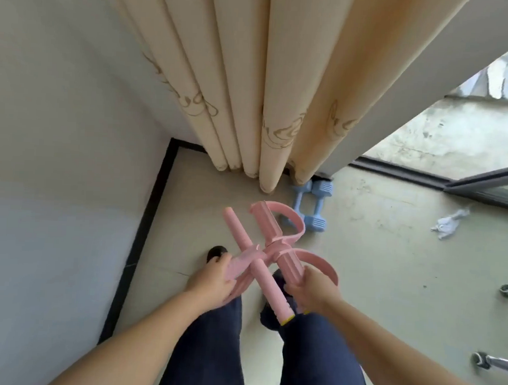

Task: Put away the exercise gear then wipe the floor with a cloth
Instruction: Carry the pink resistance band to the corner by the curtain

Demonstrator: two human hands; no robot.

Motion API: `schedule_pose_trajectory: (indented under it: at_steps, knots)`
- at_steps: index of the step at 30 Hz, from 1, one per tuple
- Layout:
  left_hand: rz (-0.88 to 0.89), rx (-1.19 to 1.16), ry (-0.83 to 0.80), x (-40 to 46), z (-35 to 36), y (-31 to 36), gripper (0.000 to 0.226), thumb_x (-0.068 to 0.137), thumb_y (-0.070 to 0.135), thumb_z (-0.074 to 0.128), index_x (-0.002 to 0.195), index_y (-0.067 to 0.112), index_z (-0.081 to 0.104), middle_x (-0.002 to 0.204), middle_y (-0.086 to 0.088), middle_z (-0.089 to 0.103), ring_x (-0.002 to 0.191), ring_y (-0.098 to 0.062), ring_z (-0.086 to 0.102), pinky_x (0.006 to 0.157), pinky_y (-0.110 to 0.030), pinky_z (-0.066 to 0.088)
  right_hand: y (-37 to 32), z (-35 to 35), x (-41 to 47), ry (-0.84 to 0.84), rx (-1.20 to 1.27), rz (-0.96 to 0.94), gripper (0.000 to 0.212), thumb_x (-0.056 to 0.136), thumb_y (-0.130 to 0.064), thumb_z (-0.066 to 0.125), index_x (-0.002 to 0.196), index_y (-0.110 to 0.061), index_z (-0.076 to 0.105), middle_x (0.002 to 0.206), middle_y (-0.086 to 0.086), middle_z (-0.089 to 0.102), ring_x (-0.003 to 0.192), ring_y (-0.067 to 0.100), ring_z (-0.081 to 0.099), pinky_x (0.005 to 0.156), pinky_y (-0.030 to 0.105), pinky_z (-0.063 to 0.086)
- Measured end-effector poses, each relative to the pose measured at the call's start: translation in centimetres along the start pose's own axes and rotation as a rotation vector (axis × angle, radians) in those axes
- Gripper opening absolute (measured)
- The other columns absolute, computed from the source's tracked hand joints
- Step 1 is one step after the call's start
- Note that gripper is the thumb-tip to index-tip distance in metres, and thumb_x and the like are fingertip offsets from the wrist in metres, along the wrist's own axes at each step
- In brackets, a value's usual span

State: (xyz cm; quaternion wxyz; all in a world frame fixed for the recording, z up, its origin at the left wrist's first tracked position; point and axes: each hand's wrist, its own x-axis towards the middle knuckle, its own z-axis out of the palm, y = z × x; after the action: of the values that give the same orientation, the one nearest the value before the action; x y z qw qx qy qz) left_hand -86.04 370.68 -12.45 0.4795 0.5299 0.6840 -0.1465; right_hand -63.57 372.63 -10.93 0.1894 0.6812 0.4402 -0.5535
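While both hands hold it above the floor, the pink pedal exerciser (270, 246) hangs in front of the person's dark trousers (297, 356), its straight foam bar (244, 236) crossing its ribbed foot bar (290, 262) with curved pink straps (292, 216) looping off to the far side and to the right. The left hand (210, 281) grips the flat pink bands at the near left end, fingers (225, 261) curled around them. The right hand (312, 289) holds the near end of the ribbed foot bar, fingers wrapped around it.

Just beyond the exerciser, two light blue dumbbells (312, 205) lie side by side on the floor (375, 272), at the foot of a beige curtain (252, 89) whose hem nearly reaches the tiles. Farther right, well apart from the dumbbells, a crumpled pale cloth (449, 223) lies on the floor near the track of a glass sliding door (488, 187). A white wall (59, 123) with a black skirting strip (145, 230) runs along the left. Two metal legs with dark feet (502, 323) show at the right edge. One dark shoe (215, 252) peeks out beside the left hand.
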Motion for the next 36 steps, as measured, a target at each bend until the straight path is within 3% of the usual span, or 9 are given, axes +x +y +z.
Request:
schedule_pose_trajectory:
  at_steps: [4, 9, 13, 16, 19, 22, 28, 33, 36]
  knots:
    - [0.015, 0.066, -0.046, 9.8, 2.4, -3.3, 0.032, 0.091, 0.026, 0.050, 0.123, 0.029, 0.044, 0.122, 0.004, 0.048, 0.101, -0.024, 0.058, 0.086, -0.039, 0.051, 0.0, 5.4, 10.5, 0.009, 0.167, 0.068, 0.032, 0.083, -0.034, 0.061, 0.106, -0.015, 0.048, 0.088, 0.001, 0.064, 0.062, 0.020, 0.068, 0.061, 0.034, 0.058]
    - [0.038, 0.190, -0.095, 25.5, 7.2, -6.5, 0.045, 0.094, 0.023, 0.047, 0.137, 0.032, 0.036, 0.133, -0.001, 0.045, 0.114, -0.029, 0.053, 0.094, -0.039, 0.045, 1.2, 10.9, 28.1, -0.030, 0.304, 0.081, 0.043, 0.081, -0.047, 0.055, 0.109, -0.016, 0.050, 0.091, 0.005, 0.068, 0.069, 0.021, 0.069, 0.061, 0.036, 0.060]
    - [0.048, 0.306, -0.013, 38.3, 10.0, -8.8, 0.047, 0.092, 0.019, 0.049, 0.137, 0.031, 0.038, 0.133, -0.006, 0.045, 0.116, -0.034, 0.051, 0.095, -0.040, 0.044, 1.4, 12.2, 40.2, 0.059, 0.357, 0.011, 0.033, 0.090, -0.033, 0.059, 0.108, -0.011, 0.043, 0.085, -0.004, 0.054, 0.064, 0.011, 0.058, 0.053, 0.017, 0.051]
    - [0.093, 0.327, 0.070, 45.8, 9.7, -10.2, 0.048, 0.090, 0.021, 0.056, 0.135, 0.027, 0.042, 0.131, -0.011, 0.047, 0.116, -0.035, 0.052, 0.094, -0.041, 0.045, 0.8, 12.0, 46.9, 0.181, 0.468, -0.001, 0.037, 0.089, -0.033, 0.060, 0.110, -0.012, 0.039, 0.083, 0.000, 0.052, 0.078, 0.030, 0.068, 0.073, 0.047, 0.058]
    - [0.105, 0.335, 0.201, 51.6, 8.9, -10.1, 0.043, 0.088, 0.024, 0.057, 0.130, 0.023, 0.046, 0.126, -0.013, 0.050, 0.115, -0.035, 0.052, 0.092, -0.040, 0.045, 0.2, 11.9, 52.2, 0.296, 0.469, -0.025, 0.039, 0.090, -0.036, 0.058, 0.112, -0.010, 0.039, 0.089, 0.007, 0.059, 0.077, 0.035, 0.069, 0.077, 0.052, 0.055]
    - [0.053, 0.411, 0.273, 55.6, 8.9, -9.1, 0.037, 0.091, 0.026, 0.051, 0.128, 0.025, 0.046, 0.126, -0.011, 0.049, 0.119, -0.032, 0.048, 0.095, -0.040, 0.039, -0.8, 12.3, 55.5, 0.379, 0.438, -0.028, 0.044, 0.091, -0.040, 0.054, 0.121, -0.011, 0.039, 0.112, 0.014, 0.059, 0.091, 0.034, 0.064, 0.082, 0.049, 0.053]
    - [-0.038, 0.398, 0.264, 57.3, 9.5, -8.7, 0.052, 0.090, 0.038, 0.047, 0.140, 0.029, 0.034, 0.141, -0.012, 0.037, 0.132, -0.031, 0.034, 0.113, -0.052, 0.017, -0.5, 13.0, 56.0, 0.388, 0.489, -0.065, 0.051, 0.092, -0.039, 0.054, 0.133, -0.015, 0.034, 0.123, 0.011, 0.054, 0.103, 0.030, 0.059, 0.086, 0.047, 0.052]
    - [0.121, 0.331, 0.208, 52.1, 8.5, -8.1, 0.063, 0.089, 0.032, 0.052, 0.146, 0.023, 0.027, 0.147, -0.013, 0.033, 0.136, -0.030, 0.032, 0.111, -0.042, 0.029, 1.5, 10.7, 50.0, 0.388, 0.370, -0.091, 0.058, 0.095, -0.035, 0.050, 0.144, -0.012, 0.029, 0.141, 0.016, 0.040, 0.126, 0.032, 0.045, 0.100, 0.042, 0.040]
    - [0.159, 0.337, 0.107, 46.1, 7.4, -6.4, 0.069, 0.088, 0.020, 0.055, 0.148, 0.019, 0.023, 0.151, -0.016, 0.028, 0.139, -0.031, 0.027, 0.112, -0.041, 0.029, 2.3, 9.5, 44.9, 0.383, 0.382, -0.030, 0.057, 0.096, -0.035, 0.048, 0.144, -0.011, 0.030, 0.137, 0.017, 0.041, 0.122, 0.034, 0.046, 0.099, 0.042, 0.041]
